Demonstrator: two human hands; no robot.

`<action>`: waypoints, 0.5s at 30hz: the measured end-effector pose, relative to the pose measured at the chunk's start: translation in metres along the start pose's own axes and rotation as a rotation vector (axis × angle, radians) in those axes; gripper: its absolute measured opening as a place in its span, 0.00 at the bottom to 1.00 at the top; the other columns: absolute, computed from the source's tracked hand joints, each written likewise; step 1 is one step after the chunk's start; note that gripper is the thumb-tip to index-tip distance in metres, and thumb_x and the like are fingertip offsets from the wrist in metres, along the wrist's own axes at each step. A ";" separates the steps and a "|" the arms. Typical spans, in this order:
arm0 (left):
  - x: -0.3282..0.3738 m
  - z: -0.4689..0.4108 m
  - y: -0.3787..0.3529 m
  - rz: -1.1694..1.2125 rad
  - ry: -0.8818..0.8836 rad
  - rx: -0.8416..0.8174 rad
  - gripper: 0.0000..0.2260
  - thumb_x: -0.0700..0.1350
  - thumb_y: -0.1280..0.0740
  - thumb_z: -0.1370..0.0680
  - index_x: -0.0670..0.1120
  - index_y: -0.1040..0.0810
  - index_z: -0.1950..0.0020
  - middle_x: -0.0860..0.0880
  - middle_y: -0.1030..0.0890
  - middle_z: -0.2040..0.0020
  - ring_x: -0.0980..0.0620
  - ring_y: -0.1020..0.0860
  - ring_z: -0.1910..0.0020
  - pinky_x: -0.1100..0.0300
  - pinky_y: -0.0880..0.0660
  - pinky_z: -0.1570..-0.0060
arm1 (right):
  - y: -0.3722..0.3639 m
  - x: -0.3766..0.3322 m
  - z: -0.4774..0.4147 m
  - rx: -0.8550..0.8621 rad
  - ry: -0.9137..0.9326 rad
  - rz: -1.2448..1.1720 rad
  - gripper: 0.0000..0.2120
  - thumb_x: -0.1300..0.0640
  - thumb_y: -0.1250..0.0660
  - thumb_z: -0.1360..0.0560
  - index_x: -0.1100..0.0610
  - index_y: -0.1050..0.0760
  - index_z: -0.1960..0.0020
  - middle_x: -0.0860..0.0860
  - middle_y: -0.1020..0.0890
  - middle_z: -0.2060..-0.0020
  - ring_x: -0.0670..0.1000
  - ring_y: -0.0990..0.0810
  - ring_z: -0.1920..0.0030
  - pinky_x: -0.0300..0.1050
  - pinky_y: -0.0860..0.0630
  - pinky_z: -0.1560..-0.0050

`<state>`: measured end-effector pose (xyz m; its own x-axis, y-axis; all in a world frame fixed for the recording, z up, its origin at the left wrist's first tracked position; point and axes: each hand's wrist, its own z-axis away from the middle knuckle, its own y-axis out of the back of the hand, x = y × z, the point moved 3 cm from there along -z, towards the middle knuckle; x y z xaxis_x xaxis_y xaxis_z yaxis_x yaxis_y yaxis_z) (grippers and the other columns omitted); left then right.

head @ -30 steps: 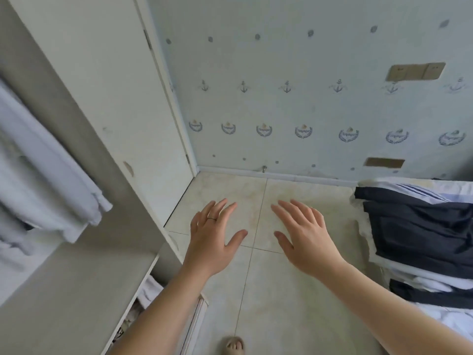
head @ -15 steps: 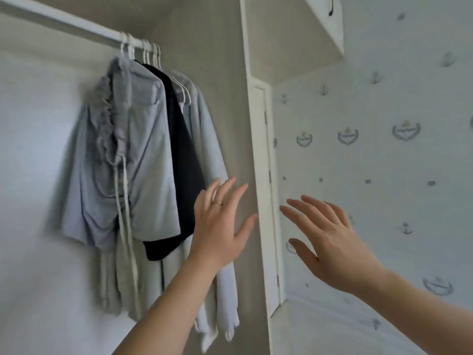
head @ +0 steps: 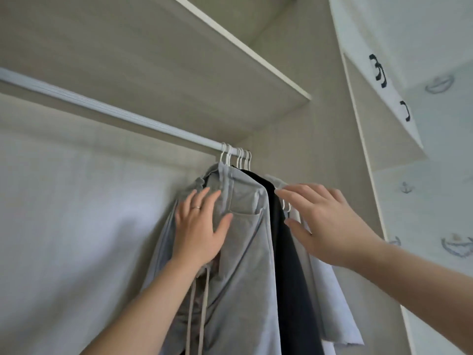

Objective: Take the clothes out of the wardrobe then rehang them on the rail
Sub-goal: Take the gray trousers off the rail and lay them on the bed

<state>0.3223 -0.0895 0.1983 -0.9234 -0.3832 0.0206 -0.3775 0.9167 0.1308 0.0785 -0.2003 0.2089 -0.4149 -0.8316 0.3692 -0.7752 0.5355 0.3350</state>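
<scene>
The left fingers (head: 202, 201) lie straight and spread flat on the grey top (head: 245, 252), with a ring (head: 196, 207) on one of them; nothing is grasped. Half a second ago the left hand (head: 199, 226) was in the air short of the clothes; now its palm rests on the cloth near the shoulder. The right fingers (head: 297, 194) are also straight and fanned, their tips at the shoulder edge of the black garment (head: 289, 265). Motion blur makes it hard to tell whether they touch it. The right hand (head: 325, 221) has moved in from open air beside the wardrobe door frame, and it holds nothing.

The view has tilted upward since then, and a second ago it faced the floor tiles.

The clothes hang bunched at the right end of the rail (head: 115, 111), against the wardrobe's side wall. The grey top is in front, with a chest pocket and two pale drawstrings (head: 202, 303) hanging down it. The black garment is just behind it, then a pale blue one (head: 330, 290) with a raw lower hem. White hanger hooks (head: 235, 158) crowd together on the rail, touching or nearly so. A shelf (head: 179, 60) runs above the rail, and anchor-print wallpaper (head: 435, 201) shows to the right.
</scene>
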 end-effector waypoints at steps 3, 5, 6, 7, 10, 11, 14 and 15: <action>-0.052 -0.034 -0.021 0.016 0.097 0.016 0.30 0.66 0.46 0.24 0.52 0.30 0.28 0.50 0.30 0.27 0.46 0.36 0.27 0.44 0.38 0.30 | -0.019 -0.004 -0.052 -0.019 -0.029 -0.001 0.23 0.47 0.43 0.21 0.45 0.37 0.26 0.42 0.28 0.33 0.52 0.31 0.33 0.49 0.35 0.38; -0.083 -0.055 -0.036 0.026 0.173 -0.010 0.28 0.65 0.44 0.23 0.53 0.31 0.27 0.51 0.31 0.27 0.46 0.36 0.27 0.46 0.38 0.29 | -0.033 -0.007 -0.082 -0.047 -0.047 0.031 0.23 0.47 0.44 0.20 0.44 0.39 0.26 0.43 0.28 0.35 0.53 0.31 0.35 0.49 0.34 0.38; -0.097 -0.065 -0.044 0.038 0.217 -0.023 0.26 0.64 0.42 0.21 0.53 0.32 0.27 0.51 0.31 0.26 0.46 0.37 0.27 0.46 0.38 0.29 | -0.040 -0.009 -0.096 -0.067 -0.054 0.048 0.23 0.48 0.45 0.20 0.44 0.40 0.26 0.44 0.27 0.35 0.53 0.30 0.36 0.50 0.34 0.39; -0.111 -0.074 -0.053 0.051 0.257 -0.037 0.25 0.62 0.41 0.21 0.53 0.32 0.27 0.52 0.32 0.26 0.46 0.38 0.26 0.47 0.38 0.30 | -0.048 -0.011 -0.109 -0.085 -0.062 0.060 0.23 0.48 0.45 0.21 0.45 0.40 0.26 0.46 0.27 0.36 0.54 0.29 0.37 0.51 0.33 0.39; -0.143 -0.098 -0.080 0.096 0.344 -0.118 0.24 0.60 0.42 0.19 0.52 0.33 0.25 0.51 0.34 0.24 0.45 0.40 0.25 0.48 0.38 0.29 | -0.070 -0.014 -0.137 -0.141 -0.084 0.108 0.20 0.49 0.45 0.21 0.49 0.36 0.29 0.48 0.25 0.37 0.56 0.28 0.38 0.52 0.32 0.41; -0.152 -0.104 -0.090 0.123 0.363 -0.146 0.24 0.60 0.43 0.18 0.52 0.33 0.25 0.50 0.34 0.24 0.45 0.40 0.25 0.48 0.39 0.28 | -0.078 -0.014 -0.144 -0.161 -0.087 0.131 0.19 0.49 0.46 0.21 0.50 0.35 0.31 0.49 0.25 0.39 0.56 0.28 0.39 0.52 0.32 0.42; -0.171 -0.120 -0.115 0.177 0.364 -0.172 0.21 0.56 0.43 0.17 0.51 0.32 0.25 0.47 0.31 0.25 0.43 0.36 0.26 0.48 0.38 0.28 | -0.096 -0.015 -0.159 -0.191 -0.089 0.216 0.14 0.49 0.46 0.20 0.52 0.31 0.38 0.49 0.24 0.43 0.56 0.28 0.41 0.50 0.35 0.47; -0.176 -0.124 -0.122 0.199 0.355 -0.176 0.21 0.55 0.43 0.17 0.50 0.31 0.26 0.45 0.30 0.26 0.42 0.34 0.27 0.49 0.37 0.28 | -0.100 -0.015 -0.164 -0.190 -0.086 0.246 0.13 0.50 0.46 0.20 0.52 0.30 0.39 0.50 0.24 0.43 0.56 0.28 0.41 0.50 0.36 0.49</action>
<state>0.5392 -0.1476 0.3019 -0.8843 -0.2444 0.3979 -0.1486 0.9551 0.2564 0.2401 -0.2172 0.3116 -0.6241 -0.6788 0.3869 -0.5471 0.7332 0.4037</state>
